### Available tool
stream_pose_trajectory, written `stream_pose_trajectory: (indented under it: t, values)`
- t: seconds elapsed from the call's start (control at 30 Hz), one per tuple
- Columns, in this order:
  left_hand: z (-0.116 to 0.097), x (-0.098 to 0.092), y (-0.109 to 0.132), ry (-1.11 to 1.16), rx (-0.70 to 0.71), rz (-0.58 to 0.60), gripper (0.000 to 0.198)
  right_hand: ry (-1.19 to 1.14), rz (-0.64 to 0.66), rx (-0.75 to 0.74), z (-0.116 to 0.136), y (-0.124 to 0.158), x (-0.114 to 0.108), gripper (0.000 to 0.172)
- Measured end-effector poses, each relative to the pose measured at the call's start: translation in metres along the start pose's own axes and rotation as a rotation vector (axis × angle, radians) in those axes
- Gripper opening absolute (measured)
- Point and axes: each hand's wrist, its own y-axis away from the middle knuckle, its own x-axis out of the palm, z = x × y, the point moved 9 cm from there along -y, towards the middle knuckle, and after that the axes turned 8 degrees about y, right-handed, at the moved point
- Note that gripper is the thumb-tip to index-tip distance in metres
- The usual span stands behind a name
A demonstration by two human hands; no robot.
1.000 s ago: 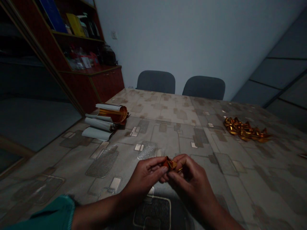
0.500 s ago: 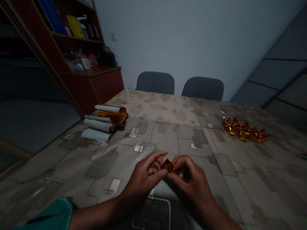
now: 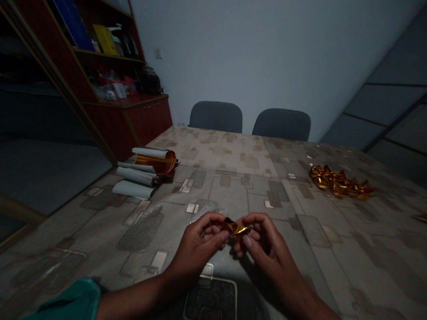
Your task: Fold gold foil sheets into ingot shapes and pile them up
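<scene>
Between my two hands, just above the near part of the table, is a small folded gold foil paper ingot (image 3: 237,227) with upturned ends. My left hand (image 3: 205,235) pinches its left end between thumb and fingers. At the other end, the thumb and fingers of my right hand (image 3: 265,240) close round the right tip. To the far right lies a cluster of similar folded gold paper ingots (image 3: 340,181), set close together. Curled stacks of gold foil paper (image 3: 156,163) with pale backs rest on the left side of the table.
A patterned cloth covers the table (image 3: 220,191). Two grey chairs (image 3: 215,116) (image 3: 282,124) stand at its far side, by the wall. A red-brown cabinet (image 3: 147,118) with loaded shelves is at the back left. The edge of some small object (image 3: 420,218) shows at far right.
My right hand's fingers have drawn back to the right end of the gold paper ingot, so more of its shiny folded shape shows. My left hand stays on its left end.
</scene>
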Motion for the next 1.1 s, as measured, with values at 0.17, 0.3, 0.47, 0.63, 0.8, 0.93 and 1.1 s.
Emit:
stream_pose_trajectory:
  t: [0.17,0.3,0.47,0.63,0.8,0.93,1.1]
  values:
    - [0.001,-0.004,-0.002,0.063,-0.024,-0.043,0.031,0.053,-0.059,-0.019,0.000,0.000,-0.005,0.015]
    - [0.008,-0.007,-0.004,0.110,-0.076,-0.053,0.038,0.304,-0.147,-0.109,0.010,0.001,-0.011,0.009]
    - [0.018,-0.008,-0.004,0.145,-0.122,-0.018,0.041,0.419,-0.184,-0.144,0.009,0.003,-0.014,0.011]
    - [0.027,-0.002,-0.001,0.283,-0.216,0.014,0.045,0.434,-0.162,-0.171,0.011,0.003,-0.011,0.007]
    - [0.026,0.008,0.000,0.398,-0.249,0.088,0.041,0.493,-0.121,-0.286,0.025,0.003,-0.004,0.010]
    - [0.027,0.010,-0.001,0.422,-0.253,0.103,0.041,0.513,-0.123,-0.352,0.033,0.003,-0.002,0.015]
    - [0.030,0.010,0.000,0.451,-0.267,0.091,0.043,0.521,-0.115,-0.368,0.035,0.004,-0.002,0.023]
